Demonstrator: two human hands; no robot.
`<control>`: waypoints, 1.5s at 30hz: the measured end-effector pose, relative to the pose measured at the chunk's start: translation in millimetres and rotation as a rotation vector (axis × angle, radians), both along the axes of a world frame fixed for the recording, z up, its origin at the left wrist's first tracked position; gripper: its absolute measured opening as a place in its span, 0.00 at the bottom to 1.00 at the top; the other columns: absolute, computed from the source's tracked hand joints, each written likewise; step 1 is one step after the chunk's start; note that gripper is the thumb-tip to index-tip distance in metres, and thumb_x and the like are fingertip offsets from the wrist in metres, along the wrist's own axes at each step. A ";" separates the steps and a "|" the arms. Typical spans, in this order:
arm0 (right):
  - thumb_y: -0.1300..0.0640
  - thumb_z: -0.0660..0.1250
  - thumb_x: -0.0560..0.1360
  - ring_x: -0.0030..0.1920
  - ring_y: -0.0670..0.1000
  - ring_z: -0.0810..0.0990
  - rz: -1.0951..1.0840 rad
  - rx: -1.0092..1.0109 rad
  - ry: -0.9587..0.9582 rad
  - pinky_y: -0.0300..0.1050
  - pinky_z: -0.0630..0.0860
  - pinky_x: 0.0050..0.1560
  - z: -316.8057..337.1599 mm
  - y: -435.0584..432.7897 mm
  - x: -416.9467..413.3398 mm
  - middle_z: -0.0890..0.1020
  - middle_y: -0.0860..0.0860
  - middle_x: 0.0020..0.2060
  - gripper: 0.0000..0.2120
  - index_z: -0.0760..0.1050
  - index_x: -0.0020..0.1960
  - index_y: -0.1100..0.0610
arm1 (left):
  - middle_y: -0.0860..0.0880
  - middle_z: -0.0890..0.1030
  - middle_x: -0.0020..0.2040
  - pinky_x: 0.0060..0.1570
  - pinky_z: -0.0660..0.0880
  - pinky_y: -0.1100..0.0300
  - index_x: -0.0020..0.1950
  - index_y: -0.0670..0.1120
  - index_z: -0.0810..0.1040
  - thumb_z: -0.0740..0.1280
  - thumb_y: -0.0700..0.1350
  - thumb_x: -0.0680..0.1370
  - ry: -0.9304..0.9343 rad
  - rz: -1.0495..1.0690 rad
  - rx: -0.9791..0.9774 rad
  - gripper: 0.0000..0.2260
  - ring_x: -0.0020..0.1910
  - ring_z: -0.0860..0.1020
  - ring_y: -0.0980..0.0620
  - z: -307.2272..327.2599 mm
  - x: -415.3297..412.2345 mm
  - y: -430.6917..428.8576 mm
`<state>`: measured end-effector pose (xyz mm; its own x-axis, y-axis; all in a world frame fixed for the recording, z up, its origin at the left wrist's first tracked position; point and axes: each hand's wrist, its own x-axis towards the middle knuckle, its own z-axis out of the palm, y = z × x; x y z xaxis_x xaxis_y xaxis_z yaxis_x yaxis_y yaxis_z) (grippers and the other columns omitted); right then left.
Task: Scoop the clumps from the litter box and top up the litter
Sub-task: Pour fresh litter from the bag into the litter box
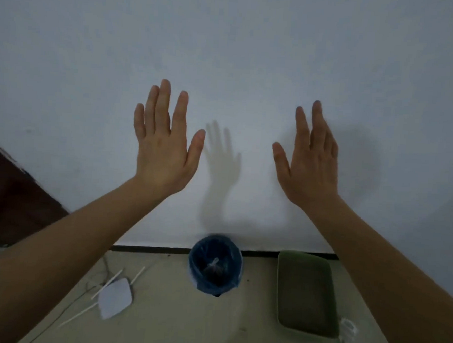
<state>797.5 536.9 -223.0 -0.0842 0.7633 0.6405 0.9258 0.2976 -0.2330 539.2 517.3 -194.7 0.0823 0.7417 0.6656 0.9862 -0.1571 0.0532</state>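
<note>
Plainly the biggest thing here is the pale wall [227, 40], which fills the upper part of the view, with the beige floor [165, 312] below it and a dark brown panel [14, 194] at the left edge. Both bare forearms reach up in front of the wall. The left hand [163, 152] and the right hand [309, 170] are released, fingers straight and spread, grasping nothing and touching nothing.

The litter box [306, 332], a shallow green rectangular tray, lies on the floor against the wall, under the right forearm. Whether litter or clumps lie in it is too blurred to tell. It looks like stiff plastic with a raised rim. I judge it would be fairly heavy once filled and apt to spill if tipped, so it is best left flat or taken by both long rims.

Just left of it, apart from it, stands a round bin [193, 264] lined with a blue bag, likely where the clumps go. Further left lies a flat white pad [115, 300] with thin white sticks [106, 284] beside it. A small white perforated thing [347, 332] sits at the tray's near right corner. It may be the scoop, light and rigid, but I cannot tell. No litter supply is in view, and the scooping is not begun.
</note>
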 end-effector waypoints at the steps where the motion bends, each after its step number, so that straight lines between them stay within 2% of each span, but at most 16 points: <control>1: 0.44 0.55 0.82 0.77 0.60 0.57 0.032 0.043 0.002 0.57 0.58 0.74 32.5 -3.6 -8.2 0.50 0.61 0.79 0.33 0.50 0.80 0.58 | 0.36 0.51 0.78 0.74 0.48 0.39 0.78 0.41 0.54 0.51 0.56 0.83 -0.010 0.037 0.028 0.28 0.78 0.48 0.38 32.4 -9.4 -14.3; 3: 0.45 0.57 0.82 0.76 0.61 0.59 0.103 0.113 0.007 0.56 0.60 0.73 76.9 -16.9 -24.0 0.52 0.61 0.78 0.32 0.53 0.79 0.59 | 0.37 0.50 0.78 0.74 0.47 0.39 0.78 0.41 0.54 0.52 0.55 0.83 -0.031 0.113 0.080 0.28 0.78 0.48 0.39 74.8 -22.6 -52.4; 6: 0.45 0.56 0.82 0.77 0.60 0.57 0.225 0.139 0.050 0.55 0.59 0.74 106.6 -45.1 -51.8 0.52 0.61 0.79 0.31 0.53 0.79 0.59 | 0.37 0.51 0.78 0.74 0.48 0.39 0.78 0.41 0.55 0.53 0.55 0.83 -0.020 0.226 0.120 0.28 0.78 0.49 0.39 95.5 -38.2 -126.5; 10: 0.43 0.55 0.82 0.78 0.57 0.54 0.431 0.019 0.093 0.55 0.55 0.76 90.0 -100.4 -98.5 0.47 0.57 0.80 0.32 0.48 0.80 0.55 | 0.37 0.51 0.78 0.73 0.50 0.38 0.78 0.41 0.57 0.55 0.55 0.82 -0.032 0.461 0.045 0.28 0.78 0.49 0.39 72.7 -59.4 -247.0; 13: 0.43 0.55 0.82 0.77 0.59 0.55 0.646 -0.051 0.047 0.58 0.57 0.75 75.4 -145.3 -145.4 0.47 0.57 0.80 0.33 0.48 0.80 0.55 | 0.40 0.49 0.79 0.74 0.49 0.39 0.78 0.42 0.56 0.51 0.58 0.81 -0.100 0.722 -0.071 0.30 0.78 0.46 0.41 57.8 -72.0 -332.9; 16: 0.42 0.54 0.82 0.76 0.60 0.56 0.797 -0.074 -0.006 0.58 0.58 0.74 76.1 -195.1 -202.2 0.49 0.58 0.79 0.33 0.49 0.80 0.56 | 0.40 0.49 0.79 0.74 0.47 0.40 0.78 0.43 0.55 0.48 0.60 0.81 -0.114 0.892 -0.128 0.30 0.78 0.46 0.41 61.7 -92.4 -403.7; 20: 0.42 0.55 0.81 0.77 0.59 0.56 0.996 -0.046 -0.066 0.57 0.58 0.73 90.2 -273.8 -293.4 0.50 0.58 0.79 0.33 0.50 0.80 0.56 | 0.42 0.50 0.79 0.74 0.48 0.40 0.78 0.46 0.55 0.48 0.60 0.81 -0.110 1.071 -0.087 0.29 0.78 0.47 0.42 78.1 -136.5 -497.4; 24: 0.43 0.56 0.81 0.76 0.59 0.56 1.168 -0.046 -0.136 0.57 0.59 0.74 86.0 -370.8 -400.4 0.49 0.58 0.79 0.33 0.50 0.80 0.56 | 0.42 0.52 0.79 0.74 0.49 0.40 0.78 0.45 0.57 0.49 0.59 0.81 -0.152 1.248 -0.045 0.29 0.78 0.48 0.42 68.6 -194.4 -609.2; 29: 0.41 0.52 0.80 0.76 0.59 0.57 1.344 -0.118 -0.238 0.58 0.59 0.74 66.3 -494.9 -524.2 0.49 0.58 0.79 0.33 0.49 0.80 0.55 | 0.39 0.57 0.78 0.71 0.56 0.36 0.76 0.42 0.62 0.51 0.58 0.81 -0.222 1.445 -0.055 0.29 0.77 0.54 0.40 43.2 -262.1 -735.5; 33: 0.41 0.53 0.81 0.78 0.57 0.53 1.474 -0.121 -0.265 0.56 0.55 0.75 62.7 -572.3 -604.5 0.46 0.56 0.80 0.33 0.48 0.80 0.54 | 0.41 0.58 0.78 0.72 0.55 0.39 0.76 0.43 0.63 0.53 0.57 0.81 -0.224 1.558 -0.016 0.28 0.77 0.55 0.41 44.7 -318.7 -799.8; 36: 0.42 0.55 0.81 0.77 0.58 0.54 1.522 -0.121 -0.261 0.56 0.56 0.75 59.1 -607.7 -652.5 0.47 0.57 0.80 0.33 0.49 0.80 0.55 | 0.41 0.58 0.77 0.72 0.56 0.40 0.75 0.43 0.63 0.52 0.57 0.81 -0.254 1.617 0.013 0.27 0.77 0.55 0.41 46.6 -364.4 -824.1; 40: 0.41 0.54 0.81 0.77 0.57 0.54 1.578 -0.117 -0.259 0.55 0.55 0.75 52.8 -623.7 -722.4 0.46 0.56 0.80 0.33 0.49 0.80 0.54 | 0.41 0.58 0.78 0.72 0.56 0.40 0.76 0.44 0.61 0.52 0.57 0.81 -0.260 1.623 0.026 0.27 0.77 0.54 0.42 42.9 -428.2 -829.2; 45: 0.43 0.57 0.81 0.76 0.59 0.58 1.614 -0.102 -0.214 0.57 0.59 0.73 45.0 -621.4 -848.7 0.49 0.57 0.80 0.34 0.51 0.80 0.55 | 0.43 0.53 0.79 0.74 0.51 0.41 0.78 0.45 0.57 0.50 0.58 0.82 -0.286 1.639 0.030 0.28 0.78 0.49 0.44 35.2 -542.9 -824.7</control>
